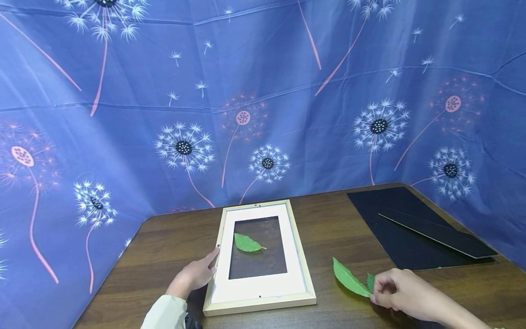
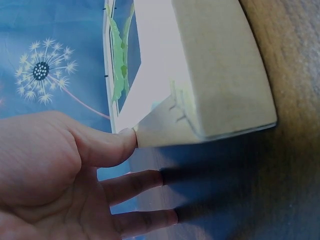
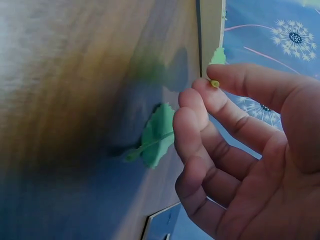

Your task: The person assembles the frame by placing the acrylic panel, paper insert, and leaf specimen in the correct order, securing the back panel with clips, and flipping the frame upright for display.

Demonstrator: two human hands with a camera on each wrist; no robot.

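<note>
A pale wooden picture frame [image 1: 310, 299] with a white mat [image 1: 256, 290] lies on the table, and a green leaf [image 1: 248, 243] lies in its dark window. My left hand [image 1: 196, 275] rests at the frame's left side, fingers extended. In the left wrist view its thumb [image 2: 112, 146] touches the frame's edge. To the right of the frame my right hand [image 1: 400, 292] pinches a second leaf [image 1: 349, 278] by its stem; the stem's end shows between thumb and finger in the right wrist view. Another leaf [image 3: 159, 137] lies on the table under that hand, partly hidden by it.
A black board [image 1: 376, 219] lies at the table's right side, with a raised black flap [image 1: 441, 235] on it. The brown wooden table [image 1: 176, 242] meets a blue dandelion-print cloth [image 1: 287, 114] hanging behind it.
</note>
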